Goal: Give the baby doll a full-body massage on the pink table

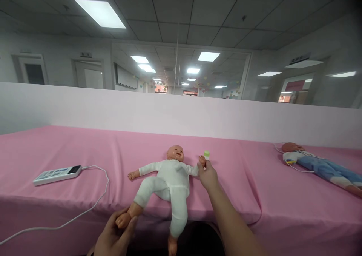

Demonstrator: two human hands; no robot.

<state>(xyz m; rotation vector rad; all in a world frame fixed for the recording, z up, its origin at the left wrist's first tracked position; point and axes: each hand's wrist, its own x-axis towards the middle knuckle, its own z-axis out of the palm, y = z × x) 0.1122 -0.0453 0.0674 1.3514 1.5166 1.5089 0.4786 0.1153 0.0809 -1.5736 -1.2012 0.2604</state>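
A baby doll (177, 176) in a white bodysuit lies on its back on a pink-covered table, its head toward the far side. My left hand (114, 229) is closed around the doll's bare foot at the left, lifting that leg so it bends outward. With the fingers of my right hand (208, 176) I grip the doll's hand or wrist on the right side. Just behind those fingers stands a small white object with a green top (206, 154), partly hidden; I cannot tell whether I touch it. The doll's other leg hangs over the table's front edge.
A white handheld device (58, 175) with a small dark screen lies at the left, its white cable (98, 199) running over the front edge. Another doll (325, 165) in blue and white lies at the right with thin tubes. A low white wall (158, 112) with glass above backs the pink cloth (220, 203).
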